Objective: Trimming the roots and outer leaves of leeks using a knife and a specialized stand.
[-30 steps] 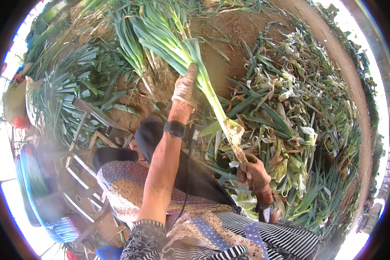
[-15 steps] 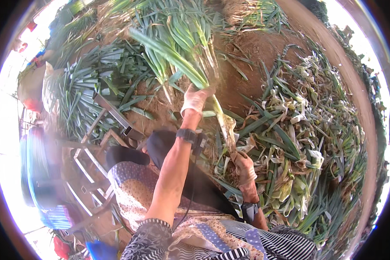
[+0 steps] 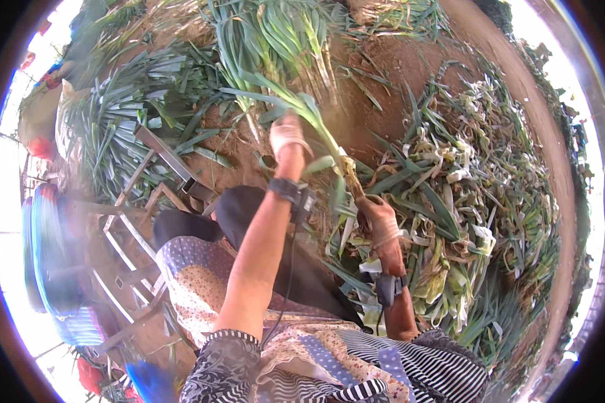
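Note:
A leek (image 3: 326, 138) slants in front of me, its green leaves toward the far left and its brownish, dirty lower end toward me. My right hand (image 3: 376, 213) is closed around that lower end. Just left of the stalk is my left hand (image 3: 288, 138), beside the upper leaves. Motion smears its fingers, so whether they pinch a leaf cannot be made out. A loose strip of leaf hangs from the stalk between the two hands. Both wrists wear dark strapped devices, and a thin cable runs down from the left one.
Untrimmed leeks (image 3: 275, 47) lie beyond my hands. A pile of leeks with cut leaf ends (image 3: 128, 127) lies to the left, near a metal frame (image 3: 165, 158). Peeled leaf scraps (image 3: 464, 195) form a large heap on the right. Bare brown soil (image 3: 396, 74) shows between them.
My left hand has come off the stalk and shifted slightly left. My right hand has risen a little with the leek's lower end, and the upper leaves now spread apart.

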`<state>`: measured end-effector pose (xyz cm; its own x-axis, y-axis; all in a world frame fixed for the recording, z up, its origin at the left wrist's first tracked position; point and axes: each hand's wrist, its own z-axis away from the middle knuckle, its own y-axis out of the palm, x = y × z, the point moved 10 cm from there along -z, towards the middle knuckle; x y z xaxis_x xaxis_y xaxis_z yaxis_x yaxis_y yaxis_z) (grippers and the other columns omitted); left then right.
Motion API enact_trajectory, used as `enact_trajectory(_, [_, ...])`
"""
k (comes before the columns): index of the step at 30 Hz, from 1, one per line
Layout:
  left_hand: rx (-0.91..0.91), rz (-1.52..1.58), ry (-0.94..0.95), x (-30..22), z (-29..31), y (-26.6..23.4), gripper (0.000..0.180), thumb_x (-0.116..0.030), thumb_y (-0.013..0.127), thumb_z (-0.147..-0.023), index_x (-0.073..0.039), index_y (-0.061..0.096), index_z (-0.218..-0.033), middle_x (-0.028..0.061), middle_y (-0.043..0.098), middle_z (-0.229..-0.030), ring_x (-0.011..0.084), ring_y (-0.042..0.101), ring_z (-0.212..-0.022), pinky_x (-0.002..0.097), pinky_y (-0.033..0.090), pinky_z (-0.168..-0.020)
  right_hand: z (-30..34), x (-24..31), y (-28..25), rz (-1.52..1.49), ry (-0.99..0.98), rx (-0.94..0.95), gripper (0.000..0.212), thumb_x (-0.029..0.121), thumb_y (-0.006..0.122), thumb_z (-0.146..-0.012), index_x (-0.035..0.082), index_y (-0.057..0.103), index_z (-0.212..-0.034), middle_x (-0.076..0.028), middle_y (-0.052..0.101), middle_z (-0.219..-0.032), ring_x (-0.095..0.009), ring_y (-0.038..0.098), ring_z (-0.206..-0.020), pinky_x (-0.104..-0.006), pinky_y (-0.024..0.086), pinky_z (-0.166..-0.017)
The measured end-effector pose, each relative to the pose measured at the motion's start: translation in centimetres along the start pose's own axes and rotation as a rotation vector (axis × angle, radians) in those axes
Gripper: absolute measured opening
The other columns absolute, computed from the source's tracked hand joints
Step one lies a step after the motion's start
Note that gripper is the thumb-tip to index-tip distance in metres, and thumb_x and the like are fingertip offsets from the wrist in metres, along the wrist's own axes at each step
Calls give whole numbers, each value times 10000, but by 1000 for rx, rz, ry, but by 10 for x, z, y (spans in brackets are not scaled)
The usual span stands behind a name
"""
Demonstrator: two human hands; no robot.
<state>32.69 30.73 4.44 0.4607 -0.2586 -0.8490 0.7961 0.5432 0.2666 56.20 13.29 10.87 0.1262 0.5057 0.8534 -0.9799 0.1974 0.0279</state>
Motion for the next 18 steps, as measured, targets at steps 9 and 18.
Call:
enact_trajectory(9, [595,718,-374,-22,63,82,454,-470,658,-799,-39,564,-907,78,573,-746,213,567,-644,318,508,-529,85,-12,-44,403,-124,111,383,202,686,-789,-15,601,-1093,-139,642,-986,-172,623,-858,-274,485,-775])
enact_trajectory(18, [509,502,-97,-55,66,62,477,-506,649,-794,-97,526,-1006,62,551,-765,213,552,-672,358,493,-612,28,86,-17,778,-891,-552,458,221,746,-726,79,565,-1123,-101,611,-990,-220,624,-809,-323,533,-747])
